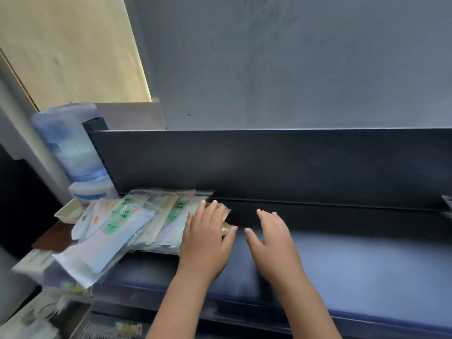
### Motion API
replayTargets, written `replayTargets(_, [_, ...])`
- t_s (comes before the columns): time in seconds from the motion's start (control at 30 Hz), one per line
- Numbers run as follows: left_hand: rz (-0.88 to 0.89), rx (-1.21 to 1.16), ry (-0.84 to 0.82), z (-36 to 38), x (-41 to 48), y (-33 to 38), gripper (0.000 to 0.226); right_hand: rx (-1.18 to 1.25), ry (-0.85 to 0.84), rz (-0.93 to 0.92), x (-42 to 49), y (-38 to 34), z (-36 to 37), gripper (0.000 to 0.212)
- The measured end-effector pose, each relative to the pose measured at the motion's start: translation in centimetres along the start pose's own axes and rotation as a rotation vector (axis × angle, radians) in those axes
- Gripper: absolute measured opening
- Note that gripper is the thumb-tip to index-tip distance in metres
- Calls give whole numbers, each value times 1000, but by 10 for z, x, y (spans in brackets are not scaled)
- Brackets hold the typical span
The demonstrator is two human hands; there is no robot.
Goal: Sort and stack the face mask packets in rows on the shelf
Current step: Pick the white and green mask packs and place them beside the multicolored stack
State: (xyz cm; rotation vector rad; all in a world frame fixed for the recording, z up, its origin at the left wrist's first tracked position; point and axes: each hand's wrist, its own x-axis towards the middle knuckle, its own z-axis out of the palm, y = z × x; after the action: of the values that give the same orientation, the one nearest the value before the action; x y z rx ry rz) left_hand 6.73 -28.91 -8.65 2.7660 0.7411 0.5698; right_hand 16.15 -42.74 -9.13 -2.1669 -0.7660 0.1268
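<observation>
A loose pile of face mask packets (127, 223), white and pale with green labels, lies on the left end of the dark shelf (354, 265). Some packets hang over the shelf's left edge. My left hand (206, 241) lies flat on the right side of the pile, fingers straight, over a packet with an orange print. My right hand (274, 241) hovers open just to the right, above the bare shelf, holding nothing.
The shelf's dark back panel (269, 165) rises behind the pile. A blue water bottle on a dispenser (71, 148) stands to the left beyond the shelf end. Lower shelves with blurred items sit at the bottom left. A packet edge (447, 201) shows at the far right.
</observation>
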Motion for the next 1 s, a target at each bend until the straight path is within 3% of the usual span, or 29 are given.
replayTargets(0.07, [-24,14,-5,-2,0,-11,64,19,-18,-11,4,-10,10,61])
replayTargets(0.2, [-83,32,-9,-13,-5,-34,84,80,-64,-25,9,-30,28,57])
replayTargets(0.37, [-156,32,-12,-29,-2,-74,60,132,-59,-22,11,-56,46,44])
replayTargets(0.57, [-213,-17,24,-49,-6,-136,67,156,62,-94,8,-94,79,38])
replayTargets(0.8, [-294,-102,42,-83,-17,-237,56,27,20,-109,-4,-168,139,46])
replayTargets(1.0, [-347,-178,-9,-102,-15,-303,62,93,-169,23,-10,-220,197,59])
